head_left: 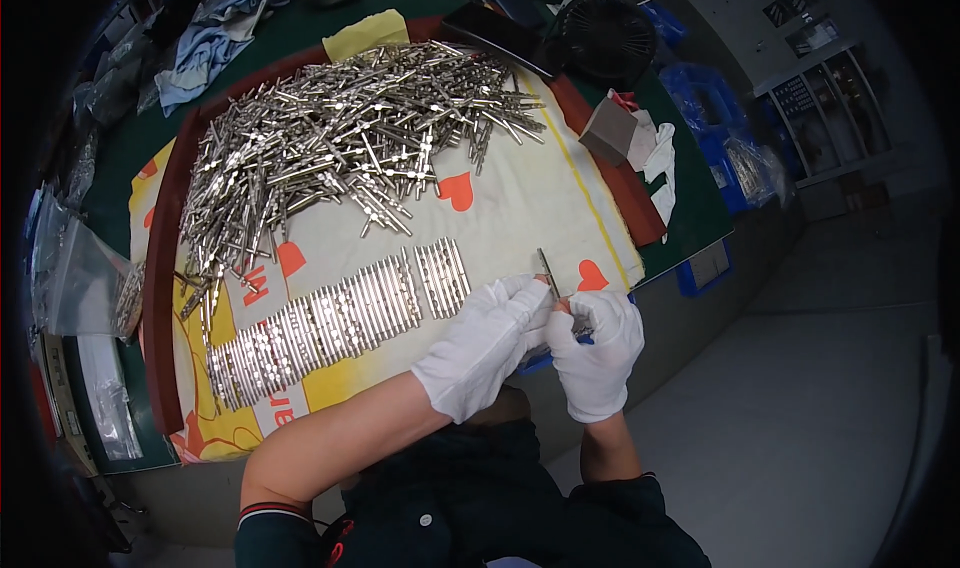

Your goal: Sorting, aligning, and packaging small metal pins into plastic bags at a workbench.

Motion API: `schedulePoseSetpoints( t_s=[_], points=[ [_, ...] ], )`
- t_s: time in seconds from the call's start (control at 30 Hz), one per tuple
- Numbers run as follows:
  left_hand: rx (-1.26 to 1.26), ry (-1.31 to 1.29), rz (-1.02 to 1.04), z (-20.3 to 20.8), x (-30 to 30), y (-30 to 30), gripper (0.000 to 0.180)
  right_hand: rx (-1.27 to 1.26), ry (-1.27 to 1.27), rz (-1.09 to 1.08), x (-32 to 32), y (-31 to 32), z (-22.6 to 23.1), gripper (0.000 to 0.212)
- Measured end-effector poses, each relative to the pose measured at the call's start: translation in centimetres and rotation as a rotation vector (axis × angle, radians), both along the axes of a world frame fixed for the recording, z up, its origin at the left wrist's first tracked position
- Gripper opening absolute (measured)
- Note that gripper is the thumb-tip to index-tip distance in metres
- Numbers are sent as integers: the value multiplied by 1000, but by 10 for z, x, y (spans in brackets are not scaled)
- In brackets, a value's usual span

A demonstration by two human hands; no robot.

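Both my hands wear white gloves with bare fingertips showing. Between them, at the cloth's near right edge, is a slim silvery metal rod [545,265], tilted with its far end up. My left hand [485,346] pinches it from the left, and my right hand [600,356] closes on its lower end with thumb and fingers. Left of my hands, a long row of similar rods [320,333] lies side by side, with a shorter group [441,278] just apart from its right end. Beyond them spreads a large tangled heap of the same rods [330,133].
A dark red wooden border [165,298] frames the patterned cloth [510,203]. A black fan [603,38], a dark phone-like slab [500,38] and a grey block [608,128] stand along the far right side. Plastic bags [85,278] lie left. Partly under my hands is a blue bin [537,361].
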State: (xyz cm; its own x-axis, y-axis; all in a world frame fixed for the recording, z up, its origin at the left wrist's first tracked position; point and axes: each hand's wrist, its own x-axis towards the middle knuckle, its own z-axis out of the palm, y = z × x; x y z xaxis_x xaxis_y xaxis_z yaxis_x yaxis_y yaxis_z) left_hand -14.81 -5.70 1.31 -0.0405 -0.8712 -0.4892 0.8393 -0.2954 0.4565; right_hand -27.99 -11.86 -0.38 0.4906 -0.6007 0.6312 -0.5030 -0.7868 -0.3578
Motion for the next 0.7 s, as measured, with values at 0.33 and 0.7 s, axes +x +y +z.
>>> schedulePoseSetpoints(
  t_s=[0.33, 0.7],
  points=[
    [-29, -261, 169, 4, 36, 4, 15, -107, -43, 295, 31, -13, 16, 36],
    [-41, -696, 167, -10, 83, 21, 24, 274, 93, -53, 36, -191, 38, 96]
  ],
)
